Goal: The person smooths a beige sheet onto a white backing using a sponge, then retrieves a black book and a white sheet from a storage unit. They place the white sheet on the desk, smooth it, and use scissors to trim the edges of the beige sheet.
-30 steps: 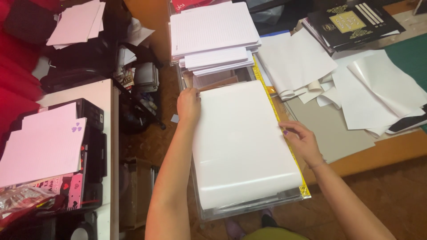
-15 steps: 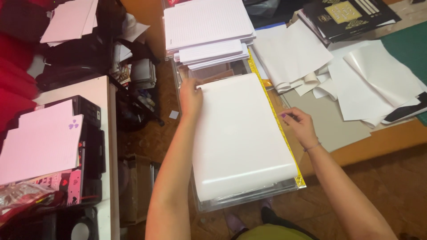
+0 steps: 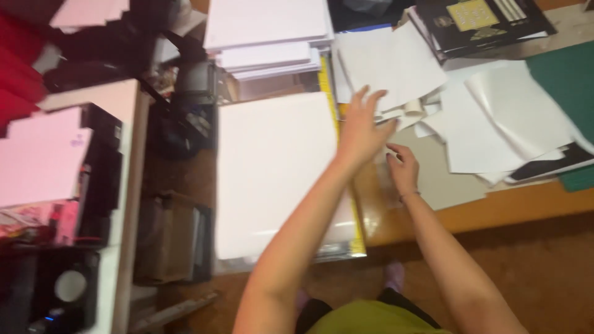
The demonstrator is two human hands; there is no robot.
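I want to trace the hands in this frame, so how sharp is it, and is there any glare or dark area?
Head view: motion blur softens everything, most of all the left hand and right hand; the large white sheet is bright, nearly washed out, with a glossy sheen near its lower edge; the left side around the black box falls into deep shadow; the yellow ruler edge smears.

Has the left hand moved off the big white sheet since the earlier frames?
Yes. The left hand has crossed rightward over the yellow ruler along the big white sheet, and now reaches toward the loose white papers beside the right hand.
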